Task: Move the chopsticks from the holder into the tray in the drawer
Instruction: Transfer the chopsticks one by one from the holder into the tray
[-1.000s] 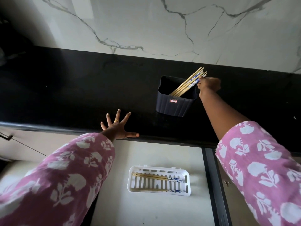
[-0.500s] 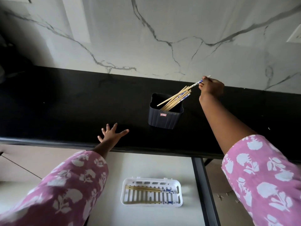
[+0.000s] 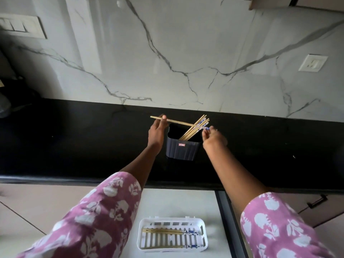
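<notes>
A dark ribbed holder stands on the black counter with several chopsticks leaning to its right. One chopstick is held level above the holder. My left hand pinches its plain wooden end and my right hand pinches its blue-patterned end. Below, in the open drawer, a white slotted tray holds a few chopsticks lying flat.
The black counter runs along a white marble wall. A socket sits on the wall at the right, a switch panel at the left. The drawer's dark right side borders a cabinet with a handle.
My right hand drew one chopstick out of the holder and turned it level. My left hand left the counter edge and took hold of its plain end. The view tilted up.
</notes>
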Motion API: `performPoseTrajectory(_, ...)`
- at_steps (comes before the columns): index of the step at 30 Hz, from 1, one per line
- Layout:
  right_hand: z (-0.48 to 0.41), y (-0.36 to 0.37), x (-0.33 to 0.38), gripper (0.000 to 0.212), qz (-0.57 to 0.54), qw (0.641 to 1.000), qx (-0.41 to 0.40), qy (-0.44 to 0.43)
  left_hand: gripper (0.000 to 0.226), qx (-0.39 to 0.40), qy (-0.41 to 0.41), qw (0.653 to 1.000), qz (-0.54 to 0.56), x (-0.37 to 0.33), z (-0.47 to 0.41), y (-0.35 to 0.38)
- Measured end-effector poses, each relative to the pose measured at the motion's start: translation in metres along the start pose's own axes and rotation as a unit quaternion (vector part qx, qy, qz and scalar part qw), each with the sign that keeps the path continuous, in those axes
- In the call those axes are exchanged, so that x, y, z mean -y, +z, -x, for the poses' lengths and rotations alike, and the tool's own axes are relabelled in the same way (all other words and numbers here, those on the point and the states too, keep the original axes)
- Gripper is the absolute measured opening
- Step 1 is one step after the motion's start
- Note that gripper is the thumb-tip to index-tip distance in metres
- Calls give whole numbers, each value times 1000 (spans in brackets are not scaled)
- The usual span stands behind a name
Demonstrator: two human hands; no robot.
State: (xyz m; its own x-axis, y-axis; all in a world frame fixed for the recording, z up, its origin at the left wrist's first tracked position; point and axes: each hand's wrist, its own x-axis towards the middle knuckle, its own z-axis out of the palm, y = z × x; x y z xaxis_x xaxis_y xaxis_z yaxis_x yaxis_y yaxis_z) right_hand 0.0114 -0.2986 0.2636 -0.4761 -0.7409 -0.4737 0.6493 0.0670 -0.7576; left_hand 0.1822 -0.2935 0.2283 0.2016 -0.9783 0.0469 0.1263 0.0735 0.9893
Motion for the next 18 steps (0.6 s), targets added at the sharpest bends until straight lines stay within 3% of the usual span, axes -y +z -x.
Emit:
performPoseTrajectory(4, 1, -16, -33, 9, -41, 992, -16, 122, 34, -17, 53, 994, 97, -8, 9, -5)
performPoseTrajectory(12, 10, -41, -70, 19, 3, 969, 52, 243, 19, 32, 52, 992, 109, -27, 17, -7)
performPoseTrajectory(15, 13, -43, -76, 27, 182, 963, 76, 186, 24, 51, 49, 995, 67, -33, 20, -9)
performPoseTrajectory(18, 16, -44, -80, 34, 442, 892, 94, -12, 25, 61, 44, 997, 35, -32, 22, -13)
